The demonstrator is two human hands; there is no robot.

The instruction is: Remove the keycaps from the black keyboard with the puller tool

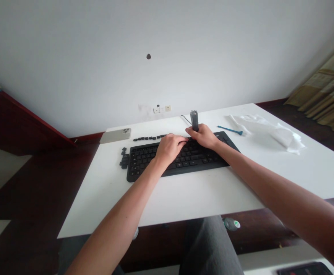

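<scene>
A black keyboard (184, 158) lies on a white table (201, 191). My right hand (203, 136) is closed around a small dark upright tool (194, 120) at the keyboard's back edge. My left hand (169, 148) rests on the keys beside it, fingers curled toward the top row; what they grip, if anything, is hidden. A row of loose black keycaps (148, 138) lies behind the keyboard. More keycaps (124, 158) are stacked off its left end.
A phone (115, 135) lies face down at the table's back left. A blue-handled brush (230, 130) and crumpled white sheets (267, 130) lie at the right. The wall stands just behind the table; curtains hang far right. My knee shows below the front edge.
</scene>
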